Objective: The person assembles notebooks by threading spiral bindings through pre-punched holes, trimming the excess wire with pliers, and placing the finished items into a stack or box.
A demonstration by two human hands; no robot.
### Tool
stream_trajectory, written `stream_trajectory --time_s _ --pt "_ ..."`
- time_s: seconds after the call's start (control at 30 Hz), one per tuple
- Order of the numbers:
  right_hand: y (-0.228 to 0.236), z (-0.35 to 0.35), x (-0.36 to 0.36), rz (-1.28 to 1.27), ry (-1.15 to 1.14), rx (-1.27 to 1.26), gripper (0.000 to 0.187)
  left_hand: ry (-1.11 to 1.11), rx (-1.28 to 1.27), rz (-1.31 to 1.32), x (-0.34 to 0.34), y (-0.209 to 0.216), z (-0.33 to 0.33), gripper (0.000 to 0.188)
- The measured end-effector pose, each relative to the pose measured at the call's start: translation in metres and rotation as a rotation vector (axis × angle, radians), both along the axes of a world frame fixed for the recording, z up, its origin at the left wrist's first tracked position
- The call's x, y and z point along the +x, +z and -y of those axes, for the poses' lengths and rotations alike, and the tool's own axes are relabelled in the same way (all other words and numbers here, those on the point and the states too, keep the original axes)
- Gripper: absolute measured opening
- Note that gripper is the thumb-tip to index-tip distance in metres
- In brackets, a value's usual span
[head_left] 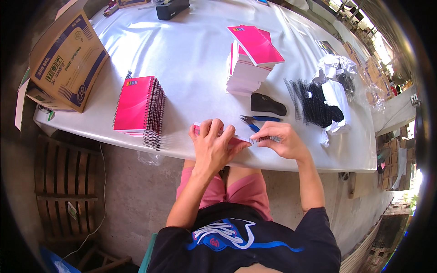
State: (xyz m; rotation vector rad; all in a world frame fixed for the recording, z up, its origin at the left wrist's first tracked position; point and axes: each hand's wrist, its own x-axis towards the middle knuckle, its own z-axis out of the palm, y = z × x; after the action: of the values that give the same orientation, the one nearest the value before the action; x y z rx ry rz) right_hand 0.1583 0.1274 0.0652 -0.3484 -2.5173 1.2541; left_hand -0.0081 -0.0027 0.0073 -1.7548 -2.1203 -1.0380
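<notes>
At the table's near edge my left hand (210, 144) grips a pink notebook (236, 143), its fingers wrapped over the cover. My right hand (283, 140) pinches a dark spiral binding coil (255, 141) at the notebook's right end, where the coil meets the edge. Just beyond the right hand lie blue-handled pliers (266, 118) and a black pouch-like object (267, 104). To the left stands a stack of coil-bound pink notebooks (133, 103). Farther back rises a tall pile of pink notebooks (257, 45) whose edges show no coils.
A bundle of black coils (314, 102) with crumpled white wrapping (335, 102) lies on the right of the white-covered table (195, 59). An open cardboard box (68, 63) stands at the left edge. A black case (172, 8) sits at the back, and a wooden chair (66, 186) is at lower left.
</notes>
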Motion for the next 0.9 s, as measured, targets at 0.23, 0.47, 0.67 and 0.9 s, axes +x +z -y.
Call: stream_trajectory --time_s 0.23,0.47,0.67,0.9 --pt "0.001 -0.006 0.007 0.211 0.01 -0.175 0.018 -0.005 0.063 0.04 0.0 -0.002 -0.006 0.045" --pt "-0.049 -0.064 0.012 0.178 -0.394 0.89 0.032 -0.078 0.146 0.053 -0.004 -0.008 -0.003 0.044" --pt "-0.042 -0.053 0.02 -0.217 -0.213 -0.12 0.035 -0.093 0.174 0.067 -0.008 -0.005 0.001 0.049" --pt "-0.037 -0.017 -0.002 -0.171 -0.028 -0.346 0.022 -0.126 0.188 0.069 -0.01 -0.006 -0.003 0.05"
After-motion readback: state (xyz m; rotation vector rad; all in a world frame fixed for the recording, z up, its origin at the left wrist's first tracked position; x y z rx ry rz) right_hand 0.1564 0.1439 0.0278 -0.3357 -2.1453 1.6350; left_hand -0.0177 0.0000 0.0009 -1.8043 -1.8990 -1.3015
